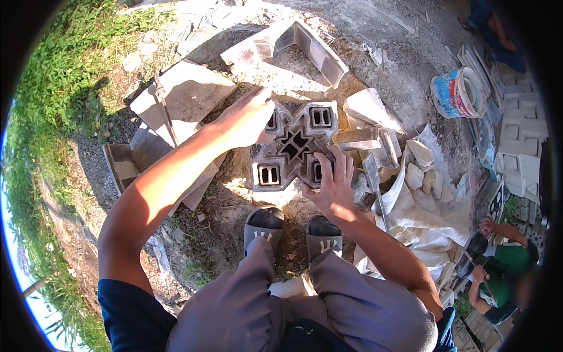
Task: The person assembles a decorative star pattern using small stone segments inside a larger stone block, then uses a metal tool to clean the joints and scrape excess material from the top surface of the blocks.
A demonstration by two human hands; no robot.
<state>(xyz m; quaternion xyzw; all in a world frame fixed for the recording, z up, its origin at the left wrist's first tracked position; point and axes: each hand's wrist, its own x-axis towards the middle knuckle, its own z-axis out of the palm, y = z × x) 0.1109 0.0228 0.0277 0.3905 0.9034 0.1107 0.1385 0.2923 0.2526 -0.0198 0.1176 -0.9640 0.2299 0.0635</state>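
Observation:
Between my feet and a bent grey board lies a square grey breeze-block form (295, 125), with a cross-shaped opening in its middle and slotted sockets at its corners. I cannot tell whether it is the mould or the block itself. My left hand (249, 117) is closed around its far left corner, fingers bent down and partly hidden. At the near right corner my right hand (335, 183) curls its fingers and thumb around the edge. The form lies flat on the ground.
Angled grey boards (287, 44) stand beyond the form; flat slabs (186, 94) and a metal rod (161, 97) lie left. To the right are broken pieces (372, 108), a white sack (410, 205) and a blue bucket (457, 94). Another person in green (507, 273) works at right.

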